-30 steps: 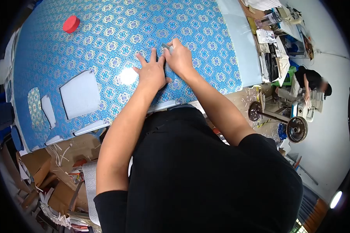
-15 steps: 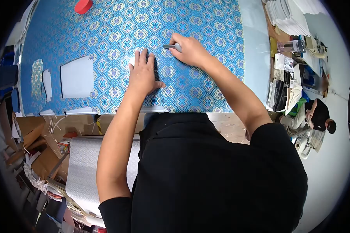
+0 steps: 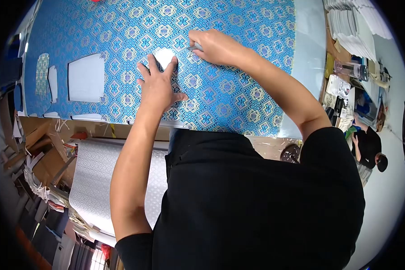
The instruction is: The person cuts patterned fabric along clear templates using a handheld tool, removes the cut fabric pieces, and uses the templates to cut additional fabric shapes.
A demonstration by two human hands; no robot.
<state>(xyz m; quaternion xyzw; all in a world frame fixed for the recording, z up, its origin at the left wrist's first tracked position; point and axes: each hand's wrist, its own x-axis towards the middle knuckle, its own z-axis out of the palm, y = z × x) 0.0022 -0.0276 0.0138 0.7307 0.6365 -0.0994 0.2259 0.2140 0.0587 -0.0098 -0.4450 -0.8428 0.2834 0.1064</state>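
Blue patterned fabric (image 3: 238, 85) lies across the table under both hands. My left hand (image 3: 156, 85) presses flat on it with its fingers spread. Beyond those fingertips is a bright white patch (image 3: 165, 57); whether it is a piece or glare I cannot tell. My right hand (image 3: 213, 45) is closed around a grey utility knife (image 3: 196, 47), its tip pointing left, close to the fabric. Whether the tip touches the cloth is unclear. Left of my hands, a cut-out opening (image 3: 86, 78) in the fabric shows a pale surface.
A cut patterned piece (image 3: 42, 74) lies at the far left. A red object (image 3: 95, 1) shows at the top edge. White patterned material (image 3: 108, 180) hangs below the table. At right are paper stacks (image 3: 346, 27), a clear bottle (image 3: 350, 69) and another person (image 3: 369, 146).
My left fingers have spread wider, and the white patch shows more. My right hand, still holding the utility knife, sits slightly higher in view. The whole view has tilted a little.
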